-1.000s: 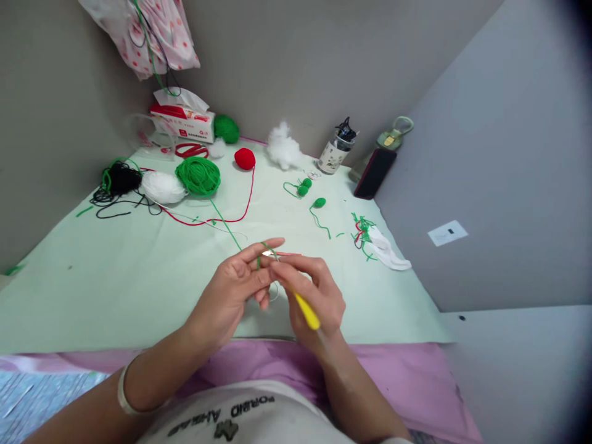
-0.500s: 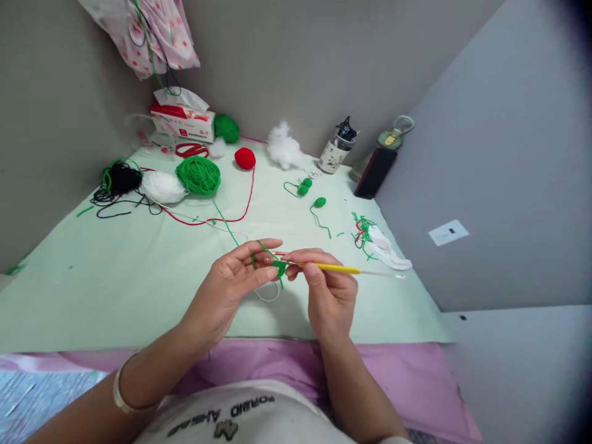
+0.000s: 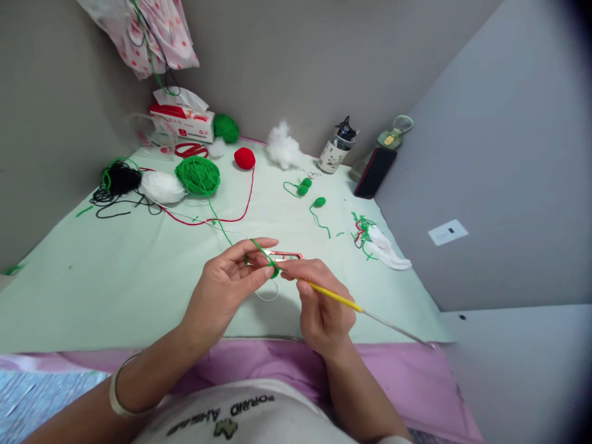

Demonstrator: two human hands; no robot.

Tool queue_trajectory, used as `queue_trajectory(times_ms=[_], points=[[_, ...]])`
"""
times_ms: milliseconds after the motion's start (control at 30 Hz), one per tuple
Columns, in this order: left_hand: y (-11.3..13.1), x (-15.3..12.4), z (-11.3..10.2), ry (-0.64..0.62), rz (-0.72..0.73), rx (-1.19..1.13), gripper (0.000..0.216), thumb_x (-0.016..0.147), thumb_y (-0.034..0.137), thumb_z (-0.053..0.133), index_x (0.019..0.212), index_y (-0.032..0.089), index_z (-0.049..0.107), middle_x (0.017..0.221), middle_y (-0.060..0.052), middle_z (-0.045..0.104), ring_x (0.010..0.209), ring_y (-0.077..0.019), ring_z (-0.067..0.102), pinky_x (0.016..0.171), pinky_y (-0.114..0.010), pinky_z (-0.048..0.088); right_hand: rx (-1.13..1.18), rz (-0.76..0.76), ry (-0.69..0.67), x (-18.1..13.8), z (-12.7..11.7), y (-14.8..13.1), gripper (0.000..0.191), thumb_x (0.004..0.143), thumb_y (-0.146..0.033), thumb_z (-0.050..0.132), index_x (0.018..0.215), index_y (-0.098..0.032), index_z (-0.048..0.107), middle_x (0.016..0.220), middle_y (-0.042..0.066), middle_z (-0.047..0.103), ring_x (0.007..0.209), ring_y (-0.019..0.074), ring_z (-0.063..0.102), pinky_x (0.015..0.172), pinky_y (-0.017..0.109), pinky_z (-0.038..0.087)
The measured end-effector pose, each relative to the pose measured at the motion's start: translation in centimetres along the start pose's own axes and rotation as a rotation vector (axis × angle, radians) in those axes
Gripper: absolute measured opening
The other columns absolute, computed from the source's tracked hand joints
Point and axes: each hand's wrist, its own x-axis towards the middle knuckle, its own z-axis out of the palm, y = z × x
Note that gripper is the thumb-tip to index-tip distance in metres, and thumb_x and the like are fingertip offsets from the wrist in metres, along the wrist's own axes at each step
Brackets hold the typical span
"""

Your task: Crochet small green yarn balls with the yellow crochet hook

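My left hand [image 3: 234, 274] pinches a small green crochet piece [image 3: 274, 270] between thumb and fingers. Green yarn [image 3: 219, 225] runs from the green yarn ball [image 3: 198, 176] over my raised left index finger to the piece. A crochet hook [image 3: 335, 296] with a yellow handle is gripped in my right hand [image 3: 326, 302]; its tip meets the crochet piece and is mostly hidden by the fingers. Just behind my fingertips lie orange-handled thread snips [image 3: 289, 255], partly covered. A loop of white yarn [image 3: 268, 299] rests on the table below my hands.
White [image 3: 163, 186], black [image 3: 124, 179] and red [image 3: 245, 158] yarn stand at the back left beside a tissue box [image 3: 185, 123] and red scissors [image 3: 191, 150]. Stuffing [image 3: 283, 147], a pen holder [image 3: 337, 153], a phone [image 3: 375, 172], small green balls [image 3: 319, 202] and yarn scraps [image 3: 365, 225] lie farther right.
The hook has tilted, its rear end swinging down towards the table's front edge. My right hand has turned and lowered slightly. More of the snips shows. My left hand has shifted slightly left.
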Motion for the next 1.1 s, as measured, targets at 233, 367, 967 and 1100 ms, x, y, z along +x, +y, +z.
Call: queue_trajectory(times_ms=[233, 367, 967, 1100], points=[[0.3, 0.3, 0.2, -0.158, -0.334, -0.353, 0.041, 0.083, 0.028, 0.082, 0.123, 0.020, 0.075, 0.057, 0.009, 0.041, 0.047, -0.0041, 0.027, 0.046, -0.016, 0.034, -0.210, -0.096, 0.032, -0.4, 0.5, 0.7, 0.034, 0.098, -0.014, 0.059, 0.125, -0.032, 0.070, 0.111, 0.007, 0.076, 0.100, 0.0224, 0.074, 0.081, 0.039, 0.064], [0.6, 0.6, -0.1, -0.133, -0.314, -0.375, 0.037, 0.083, 0.022, 0.083, 0.119, 0.020, 0.077, 0.058, 0.010, 0.039, 0.046, -0.0020, 0.019, 0.042, -0.013, 0.028, 0.183, 0.242, 0.222, 0.5, 0.4, 0.2, 0.022, 0.103, -0.022, 0.053, 0.104, -0.026, 0.075, 0.092, 0.006, 0.075, 0.072, 0.0175, 0.069, 0.064, 0.035, 0.060], [0.4, 1.0, 0.2, -0.069, -0.262, -0.358, 0.024, 0.082, 0.023, 0.083, 0.106, 0.018, 0.083, 0.079, 0.003, 0.060, 0.053, -0.0013, 0.038, 0.052, -0.013, 0.040, 0.317, 0.327, 0.238, 0.6, 0.0, 0.4, 0.022, 0.101, -0.020, 0.058, 0.104, -0.027, 0.078, 0.089, 0.003, 0.073, 0.070, 0.0147, 0.066, 0.062, 0.032, 0.056], [0.3, 0.6, 0.5, -0.078, -0.170, -0.209, 0.023, 0.081, 0.024, 0.085, 0.104, 0.023, 0.081, 0.090, -0.001, 0.072, 0.085, -0.0127, 0.064, 0.077, -0.021, 0.050, 0.379, 0.361, 0.152, 0.9, 0.3, 0.2, 0.018, 0.099, -0.022, 0.063, 0.101, -0.026, 0.080, 0.095, 0.004, 0.076, 0.079, 0.0159, 0.068, 0.068, 0.032, 0.057]])
